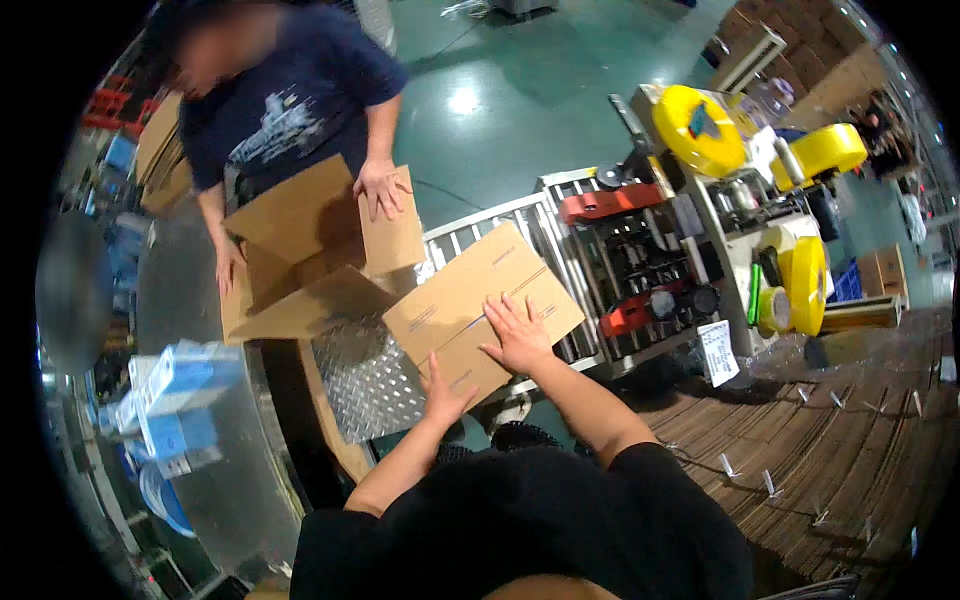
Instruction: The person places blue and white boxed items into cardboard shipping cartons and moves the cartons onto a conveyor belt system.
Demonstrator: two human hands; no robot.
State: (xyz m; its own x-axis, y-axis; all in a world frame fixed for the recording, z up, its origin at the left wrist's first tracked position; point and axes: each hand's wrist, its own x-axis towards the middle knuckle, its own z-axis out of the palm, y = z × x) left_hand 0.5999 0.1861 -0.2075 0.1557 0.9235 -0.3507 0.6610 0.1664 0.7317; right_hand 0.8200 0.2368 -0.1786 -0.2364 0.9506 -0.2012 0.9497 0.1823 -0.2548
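Risk I see: my left hand (443, 392) and right hand (519, 335), fingers spread flat, could shove the closed carton (480, 305) into a co-worker's open box (310, 250).

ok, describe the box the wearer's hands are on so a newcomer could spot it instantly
Start at the metal roller conveyor in the middle. The closed cardboard box lies on its near end, with the right hand flat on top and the left hand at its near edge. Unlike the co-worker's open box to its left, its flaps are shut.
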